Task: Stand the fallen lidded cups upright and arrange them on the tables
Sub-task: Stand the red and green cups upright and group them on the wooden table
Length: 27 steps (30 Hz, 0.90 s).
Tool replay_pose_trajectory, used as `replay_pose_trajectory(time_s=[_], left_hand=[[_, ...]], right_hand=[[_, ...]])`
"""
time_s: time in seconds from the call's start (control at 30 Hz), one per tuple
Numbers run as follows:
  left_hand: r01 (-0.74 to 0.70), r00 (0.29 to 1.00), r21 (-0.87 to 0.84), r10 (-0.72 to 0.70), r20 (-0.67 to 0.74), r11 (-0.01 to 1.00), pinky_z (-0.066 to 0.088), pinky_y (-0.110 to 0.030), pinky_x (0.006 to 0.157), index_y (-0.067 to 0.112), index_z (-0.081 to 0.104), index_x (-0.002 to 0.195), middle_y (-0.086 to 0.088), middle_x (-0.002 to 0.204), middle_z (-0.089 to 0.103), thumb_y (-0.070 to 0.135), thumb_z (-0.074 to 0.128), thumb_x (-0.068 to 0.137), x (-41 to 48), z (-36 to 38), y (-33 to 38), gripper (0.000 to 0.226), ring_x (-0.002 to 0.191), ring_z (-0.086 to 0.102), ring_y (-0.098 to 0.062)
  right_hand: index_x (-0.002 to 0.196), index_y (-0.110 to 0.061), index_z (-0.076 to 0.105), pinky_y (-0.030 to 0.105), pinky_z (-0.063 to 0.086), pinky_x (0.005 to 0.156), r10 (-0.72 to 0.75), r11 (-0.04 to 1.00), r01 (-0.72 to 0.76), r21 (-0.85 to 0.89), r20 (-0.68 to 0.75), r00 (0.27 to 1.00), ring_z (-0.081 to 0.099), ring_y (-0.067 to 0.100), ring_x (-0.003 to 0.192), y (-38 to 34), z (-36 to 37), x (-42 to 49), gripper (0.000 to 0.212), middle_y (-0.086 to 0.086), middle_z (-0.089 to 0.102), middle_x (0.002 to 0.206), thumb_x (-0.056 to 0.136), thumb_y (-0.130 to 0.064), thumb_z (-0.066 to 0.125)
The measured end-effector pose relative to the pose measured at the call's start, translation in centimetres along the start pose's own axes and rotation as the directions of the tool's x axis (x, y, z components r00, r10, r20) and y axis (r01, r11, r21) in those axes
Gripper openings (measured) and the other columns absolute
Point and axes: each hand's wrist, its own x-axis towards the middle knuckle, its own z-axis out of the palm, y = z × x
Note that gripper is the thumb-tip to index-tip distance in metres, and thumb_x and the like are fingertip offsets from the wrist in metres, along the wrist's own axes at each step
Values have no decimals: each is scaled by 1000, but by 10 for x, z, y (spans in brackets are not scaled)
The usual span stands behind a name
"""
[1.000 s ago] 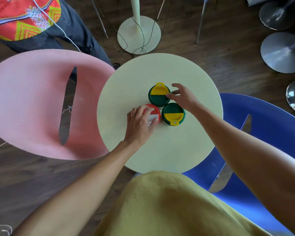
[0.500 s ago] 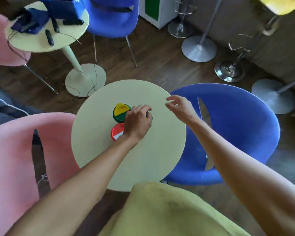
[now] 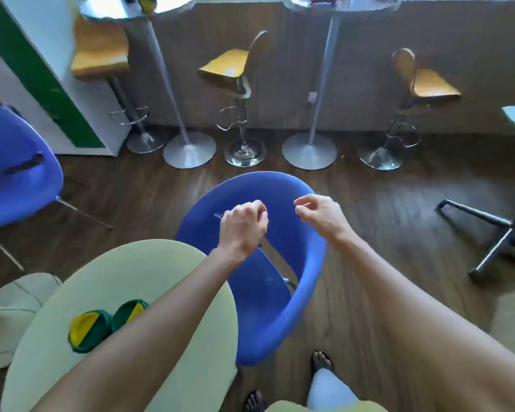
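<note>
Two upright green cups with yellow-and-green lids, one [image 3: 85,330] and the other [image 3: 130,312], stand side by side on the pale yellow round table [image 3: 149,263] at lower left. My left forearm crosses over the table and partly hides the second cup; no red cup shows. My left hand [image 3: 244,227] hangs over the blue chair [image 3: 256,295] with its fingers curled shut and nothing in them. My right hand [image 3: 321,215] is just to its right, loosely curled and holding nothing. A blurred green-and-yellow object [image 3: 147,0] sits on a silver high table at the top edge.
Two silver high tables on round bases [image 3: 189,150] [image 3: 309,150] stand by the wooden wall with yellow bar stools [image 3: 235,69] between them. A second blue chair [image 3: 12,173] is at left, an office chair base [image 3: 488,233] at right.
My view has swung up and to the right, away from the round table. Both hands have left the cups and now hang over the blue chair, holding nothing.
</note>
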Motion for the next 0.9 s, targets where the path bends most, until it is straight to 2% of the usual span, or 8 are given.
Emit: replay_pose_trajectory(time_s=[0.13,0.3,0.43,0.57,0.73,0.9], left_hand=[[-62,997,19,61,43,998,35,-31,70,18,66,92,-5,85,72,27,48,95,50,30,68,21,83,64,-33],[-122,992,-10,123,40,992,48,-36,78,20,68,93,-7,90,75,32,52,91,129,66,164,20,89,67,-35],[-143,990,15,143,12,990,49,-36,76,20,69,96,-8,94,75,34,54,91,193,87,232,21,92,68,-33],[-144,989,26,145,-30,989,51,-35,73,22,67,93,-4,92,75,35,53,90,268,90,279,20,90,69,-31],[-180,977,62,186,-107,982,49,-34,77,22,67,94,-4,95,75,32,53,90,378,78,326,18,93,68,-30],[-187,969,60,194,-151,980,48,-33,76,23,68,93,-2,94,75,33,54,91,492,79,347,17,92,69,-29]], right_hand=[[98,-23,72,21,46,68,22,1000,-24,-13,-109,994,67,16,79,28,-76,30,16,-4,70,81,87,-23,61],[97,-25,74,30,53,82,-4,998,-6,-60,-178,984,69,18,86,60,-175,92,17,1,75,91,85,-26,63],[102,-21,73,24,48,80,-40,996,25,-84,-182,982,65,12,88,68,-248,144,18,-2,72,94,87,-23,63],[103,-20,72,27,50,85,-75,994,62,-88,-157,985,65,14,87,59,-310,208,20,-5,67,85,87,-22,62],[97,-23,73,31,53,83,-141,989,130,-68,-199,970,69,18,86,33,-370,304,15,-5,70,83,85,-23,63],[96,-25,72,27,51,80,-187,982,176,-71,-218,958,69,16,83,12,-408,410,14,-6,71,82,86,-25,63]])
